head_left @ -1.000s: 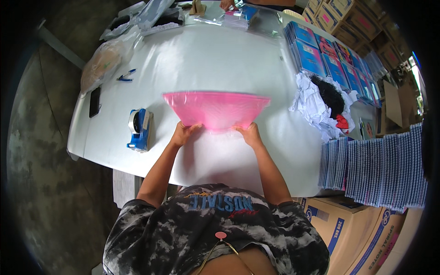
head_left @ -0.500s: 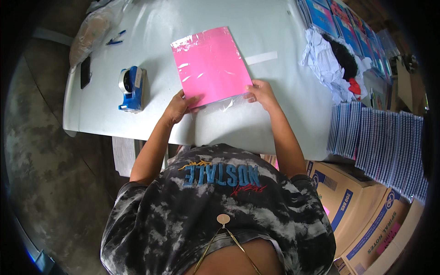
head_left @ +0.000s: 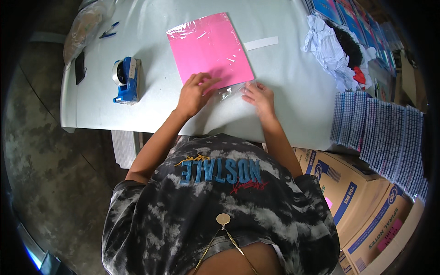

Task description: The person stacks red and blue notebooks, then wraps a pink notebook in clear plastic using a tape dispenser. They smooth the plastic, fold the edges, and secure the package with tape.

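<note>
A pink rectangular pad or folder [head_left: 208,50] in a glossy clear plastic sleeve [head_left: 228,93] lies tilted on the white table. The sleeve's loose end sticks out past the pink lower edge. Over the lower left part of the pink piece rests my left hand [head_left: 195,95], its fingers stretched out and apart. At the lower right corner, my right hand [head_left: 259,97] pinches the clear plastic flap between thumb and fingers. Some of the right fingertips are blurred by the shiny film.
A blue tape dispenser [head_left: 127,80] stands to the left, near a black phone [head_left: 80,68] and a blue pen [head_left: 109,31]. A white strip [head_left: 261,43] lies right of the pink piece. Crumpled paper [head_left: 323,55], stacked spiral notebooks [head_left: 380,133] and cardboard boxes [head_left: 339,197] fill the right.
My left hand has left the lower left corner and moved right onto the pink face. My right hand has slid down from the pink edge to the plastic flap.
</note>
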Action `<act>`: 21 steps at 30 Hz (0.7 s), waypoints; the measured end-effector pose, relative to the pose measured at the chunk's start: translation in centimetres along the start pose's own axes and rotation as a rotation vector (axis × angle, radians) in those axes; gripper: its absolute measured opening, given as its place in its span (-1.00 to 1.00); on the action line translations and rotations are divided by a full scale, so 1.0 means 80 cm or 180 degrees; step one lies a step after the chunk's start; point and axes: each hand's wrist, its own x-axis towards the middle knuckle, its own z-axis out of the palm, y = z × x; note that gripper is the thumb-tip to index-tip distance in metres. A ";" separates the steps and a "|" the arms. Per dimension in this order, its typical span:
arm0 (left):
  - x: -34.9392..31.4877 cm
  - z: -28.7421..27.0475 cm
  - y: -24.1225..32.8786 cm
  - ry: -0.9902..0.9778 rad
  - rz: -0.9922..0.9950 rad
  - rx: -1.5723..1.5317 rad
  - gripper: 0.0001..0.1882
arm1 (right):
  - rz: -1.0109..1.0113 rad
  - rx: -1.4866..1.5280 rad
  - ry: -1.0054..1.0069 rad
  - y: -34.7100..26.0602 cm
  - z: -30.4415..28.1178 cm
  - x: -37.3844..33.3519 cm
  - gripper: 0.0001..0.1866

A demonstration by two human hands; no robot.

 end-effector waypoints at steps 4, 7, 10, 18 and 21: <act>0.019 0.032 -0.004 -0.0393 -0.0161 -0.0337 -0.72 | 0.0585 0.0495 -0.0092 0.027 0.023 -0.033 -0.58; 0.018 0.040 -0.009 -0.0476 -0.0056 -0.0267 -0.74 | 0.0629 0.0639 0.0119 0.031 0.033 -0.035 -0.63; 0.021 0.038 -0.008 -0.0557 0.0078 -0.0113 -0.78 | 0.0709 0.0611 0.0160 0.034 0.029 -0.028 -0.68; 0.024 0.021 -0.024 -0.1003 0.0574 -0.0348 -0.78 | 0.0788 0.0944 0.0025 0.011 0.041 -0.003 -0.83; 0.023 0.007 -0.013 -0.1104 0.0402 -0.0231 -0.76 | 0.0675 0.0882 0.0120 0.004 0.053 0.007 -0.84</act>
